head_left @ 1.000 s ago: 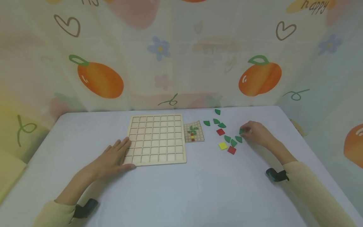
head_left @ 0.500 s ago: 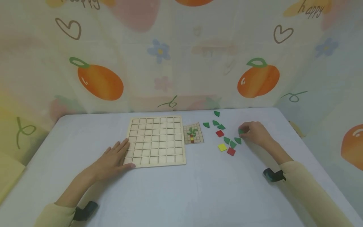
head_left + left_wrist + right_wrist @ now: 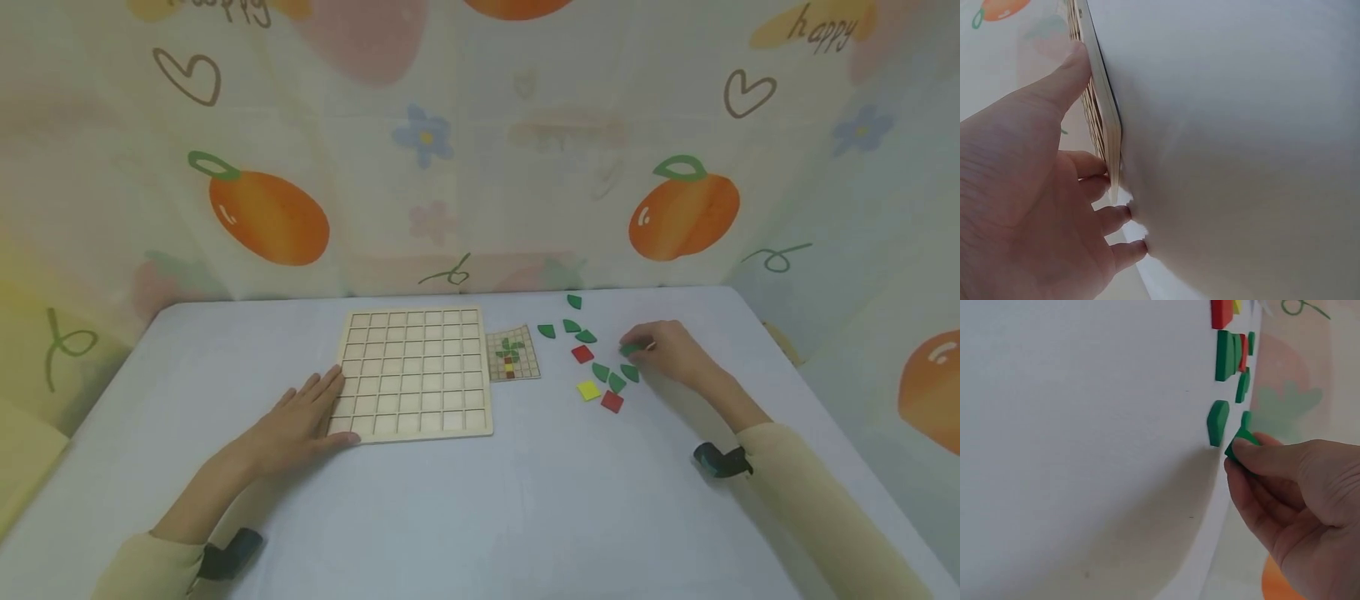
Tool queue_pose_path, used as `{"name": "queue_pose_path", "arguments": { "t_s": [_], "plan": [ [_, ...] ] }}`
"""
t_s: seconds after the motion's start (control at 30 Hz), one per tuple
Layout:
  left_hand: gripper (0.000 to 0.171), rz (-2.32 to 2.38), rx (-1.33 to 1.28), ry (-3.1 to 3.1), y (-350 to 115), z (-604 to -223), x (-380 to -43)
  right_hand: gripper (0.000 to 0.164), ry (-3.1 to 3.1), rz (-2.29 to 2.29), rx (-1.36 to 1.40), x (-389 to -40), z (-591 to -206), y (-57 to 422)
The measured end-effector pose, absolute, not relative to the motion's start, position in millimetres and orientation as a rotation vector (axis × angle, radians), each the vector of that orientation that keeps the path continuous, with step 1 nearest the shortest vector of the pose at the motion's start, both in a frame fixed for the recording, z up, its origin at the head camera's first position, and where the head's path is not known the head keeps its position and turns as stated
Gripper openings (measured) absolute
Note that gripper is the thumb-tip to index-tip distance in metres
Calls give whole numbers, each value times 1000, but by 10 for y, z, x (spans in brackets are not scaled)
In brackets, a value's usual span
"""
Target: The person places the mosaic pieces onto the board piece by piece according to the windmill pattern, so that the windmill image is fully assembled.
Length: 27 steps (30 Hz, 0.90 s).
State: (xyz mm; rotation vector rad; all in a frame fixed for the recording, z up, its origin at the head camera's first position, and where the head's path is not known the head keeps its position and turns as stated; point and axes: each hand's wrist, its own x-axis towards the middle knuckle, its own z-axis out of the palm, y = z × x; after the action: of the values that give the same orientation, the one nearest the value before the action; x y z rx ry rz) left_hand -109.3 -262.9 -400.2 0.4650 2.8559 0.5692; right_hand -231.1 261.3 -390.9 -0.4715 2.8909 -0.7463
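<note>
My left hand (image 3: 296, 429) rests at the left edge of a wooden grid board (image 3: 420, 371), fingers spread and straight, the thumb by its near corner. In the left wrist view the thumb (image 3: 1072, 75) touches the board's edge. At the right, my right hand (image 3: 667, 354) pinches a green quarter-circle tile (image 3: 1244, 445) between thumb and fingers, just above the table. Around it lie several more green tiles (image 3: 616, 382), two red square tiles (image 3: 612, 402) and a yellow square tile (image 3: 588, 391).
A small pattern card (image 3: 513, 353) with a green, red and yellow design lies against the board's right side. A white cloth (image 3: 480, 517) covers the table. Behind it hangs a printed curtain (image 3: 487, 167).
The green tile in my right hand has shifted slightly left and turned flatter, showing more beyond the fingertips. My left hand keeps its place on the board. The head view has tilted a little.
</note>
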Motion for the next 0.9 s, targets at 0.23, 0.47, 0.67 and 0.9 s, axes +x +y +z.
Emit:
{"name": "queue_pose_path", "arguments": {
  "t_s": [0.23, 0.47, 0.67, 0.9],
  "plan": [
    [101, 528, 455, 2872, -2611, -3991, -1100, 24, 2921, -732, -523, -2375, -3782, 2568],
    [102, 511, 433, 2868, -2602, -3987, -1108, 25, 2937, -720, -597, -2434, -3704, 2475],
    [103, 523, 415, 2855, -2607, -3992, -1113, 24, 2939, -729, -637, -2477, -3634, 2371],
    [102, 521, 418, 2864, -2586, -3980, -1109, 23, 2897, -724, -650, -2488, -3598, 2215]
  ]
}}
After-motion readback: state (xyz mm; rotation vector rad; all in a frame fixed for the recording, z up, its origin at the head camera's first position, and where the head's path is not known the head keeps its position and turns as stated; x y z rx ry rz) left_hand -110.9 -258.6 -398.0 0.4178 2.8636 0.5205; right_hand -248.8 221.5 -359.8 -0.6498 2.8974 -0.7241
